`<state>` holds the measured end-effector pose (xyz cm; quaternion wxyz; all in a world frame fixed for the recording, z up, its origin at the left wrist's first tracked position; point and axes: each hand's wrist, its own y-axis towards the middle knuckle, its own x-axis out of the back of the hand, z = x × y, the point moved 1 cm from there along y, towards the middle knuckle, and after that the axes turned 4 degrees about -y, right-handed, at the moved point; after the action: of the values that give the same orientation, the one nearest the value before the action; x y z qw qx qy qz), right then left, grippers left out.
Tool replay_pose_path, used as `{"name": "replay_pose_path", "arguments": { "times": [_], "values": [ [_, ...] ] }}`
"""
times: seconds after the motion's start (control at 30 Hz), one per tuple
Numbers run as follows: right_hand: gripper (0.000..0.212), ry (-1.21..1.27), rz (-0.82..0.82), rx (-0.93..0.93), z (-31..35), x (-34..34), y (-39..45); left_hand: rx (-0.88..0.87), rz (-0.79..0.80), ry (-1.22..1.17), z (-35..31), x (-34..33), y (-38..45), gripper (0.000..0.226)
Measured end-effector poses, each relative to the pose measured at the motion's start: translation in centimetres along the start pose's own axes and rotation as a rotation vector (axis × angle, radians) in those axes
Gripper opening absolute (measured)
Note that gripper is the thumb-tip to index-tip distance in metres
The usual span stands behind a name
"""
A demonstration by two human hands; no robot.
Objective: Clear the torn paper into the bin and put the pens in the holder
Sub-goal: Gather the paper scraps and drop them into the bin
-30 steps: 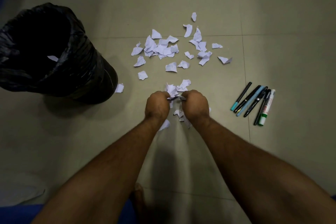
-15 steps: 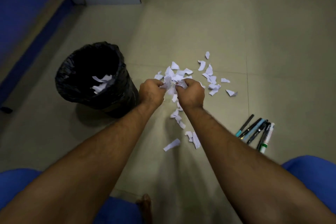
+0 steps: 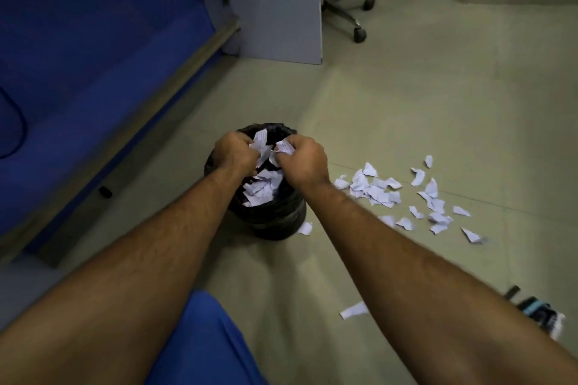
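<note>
A pale tiled floor (image 3: 406, 109) fills the view, with a blue wall (image 3: 93, 40) from 9 to 11 o'clock, a grey panel (image 3: 281, 3) at 12 and a chair's wheeled base (image 3: 353, 15) just right of it. Nearest, at 6 o'clock, a blue-clad knee (image 3: 203, 344) shows between the two bare forearms. At 4 o'clock the pens (image 3: 538, 312) lie on the floor, blurred and mostly hidden behind the right forearm; only dark barrels and a teal patch can be made out. One lone scrap (image 3: 353, 310) lies near 5 o'clock.

At the centre, the left hand (image 3: 234, 153) and right hand (image 3: 305, 162) are over the mouth of the bin (image 3: 275, 216), a small round one lined with a black bag. Both have their fingers curled round torn paper (image 3: 262, 147), white pieces with faint printed lines; looser pieces lie inside the bin below them. At 3 o'clock a scatter of scraps (image 3: 406, 194) is spread over the floor, one piece touching the bin's foot.

Half a second ago the hands held their bundle above the scatter, beside the bin; now they are above the bin, and the view has swung left.
</note>
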<state>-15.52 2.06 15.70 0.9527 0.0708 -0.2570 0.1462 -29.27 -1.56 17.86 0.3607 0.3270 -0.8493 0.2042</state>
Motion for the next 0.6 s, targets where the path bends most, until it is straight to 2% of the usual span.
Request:
{"name": "replay_pose_path", "arguments": {
  "times": [0.07,0.17,0.27,0.4,0.47,0.6],
  "values": [
    [0.021,-0.070,0.064,0.037,0.3,-1.7,0.3,0.069,0.018,-0.013,2.2,0.1,0.7,0.015],
    [0.008,-0.239,0.171,0.095,0.7,-3.9,0.7,0.055,0.054,0.028,3.6,0.2,1.4,0.014],
    [0.030,-0.363,0.237,0.120,1.0,-4.6,0.9,0.032,0.068,0.113,3.7,0.5,1.4,0.034],
    [0.029,-0.372,0.109,0.061,1.1,-3.9,1.0,-0.010,0.048,0.099,3.5,0.3,1.8,0.039],
    [0.030,-0.277,0.043,-0.001,1.0,-2.9,0.9,-0.111,0.116,0.077,2.6,-0.2,1.4,0.041],
    [0.023,-0.122,-0.071,-0.070,0.6,-0.1,0.7,-0.330,0.261,0.065,0.2,-1.4,0.0,0.025]
  ]
}}
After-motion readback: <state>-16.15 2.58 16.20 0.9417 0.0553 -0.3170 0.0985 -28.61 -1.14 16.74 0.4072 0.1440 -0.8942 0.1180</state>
